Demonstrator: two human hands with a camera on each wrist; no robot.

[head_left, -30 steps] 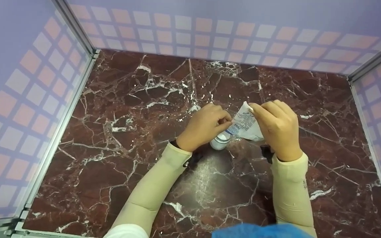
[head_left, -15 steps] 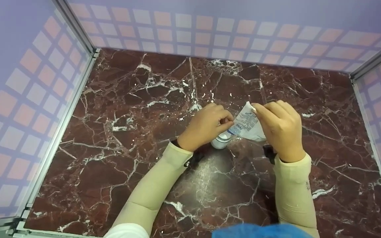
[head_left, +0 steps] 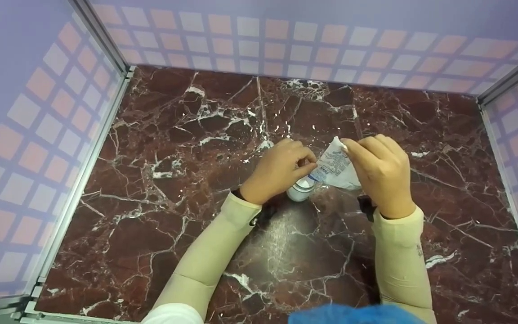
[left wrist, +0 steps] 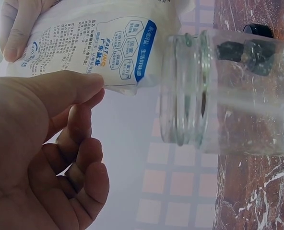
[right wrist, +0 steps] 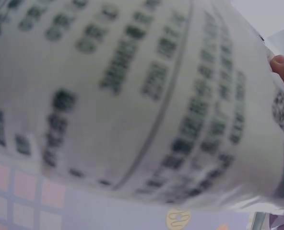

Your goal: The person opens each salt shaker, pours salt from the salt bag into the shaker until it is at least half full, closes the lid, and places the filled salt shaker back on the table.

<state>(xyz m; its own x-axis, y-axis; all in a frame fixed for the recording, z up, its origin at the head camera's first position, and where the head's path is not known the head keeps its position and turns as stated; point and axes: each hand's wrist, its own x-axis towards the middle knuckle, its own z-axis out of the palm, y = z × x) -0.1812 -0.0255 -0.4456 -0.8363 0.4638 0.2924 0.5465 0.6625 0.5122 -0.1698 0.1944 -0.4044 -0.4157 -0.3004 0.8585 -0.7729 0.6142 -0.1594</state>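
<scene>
A white printed plastic salt bag (head_left: 336, 163) hangs tilted, its lower corner at the mouth of a clear glass jar (head_left: 300, 194). My left hand (head_left: 279, 171) pinches the bag's edge near that corner between thumb and finger. Its other fingers curl loosely in the left wrist view. Up at the bag's raised end, my right hand (head_left: 381, 175) grips a gathered corner. The jar stands upright on the table with white stuff low inside it, seen at the edge of the left wrist view. Printed film of the bag (right wrist: 132, 105) fills most of the right wrist view.
The dark red marbled tabletop (head_left: 151, 243) has white veins and small white bits (head_left: 288, 130) scattered behind the hands. Purple panels (head_left: 286, 27) with pink and white squares enclose the back and sides. A black round thing (left wrist: 258, 30) shows beyond the jar in the left wrist view.
Both hands keep their hold on the bag over the jar. My right hand has shifted slightly to the right since one second ago.
</scene>
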